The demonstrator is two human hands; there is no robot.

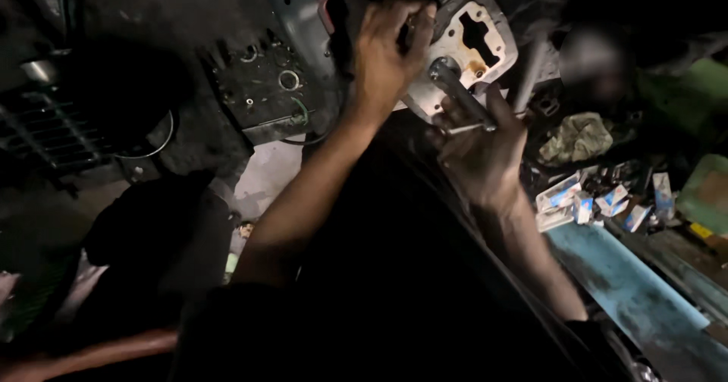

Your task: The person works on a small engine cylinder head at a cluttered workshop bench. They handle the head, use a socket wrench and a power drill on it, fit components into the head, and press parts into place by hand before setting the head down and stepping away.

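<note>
A pale metal engine block (485, 64) with a rectangular opening stands at the top middle. My left hand (387, 48) reaches up and grips its dark upper part, fingers curled over the edge. Just below the block, my right hand (481, 158) is closed around a metal socket wrench (459, 98), whose round head points up against the block's lower left corner. A thin metal rod also lies across the right hand's fingers.
A dark greasy metal tray (262, 86) with rings and small parts lies at upper left. Several small blue-and-white boxes (584, 200) are scattered at right, beside a crumpled rag (576, 138). A blue painted board (629, 291) runs along the lower right.
</note>
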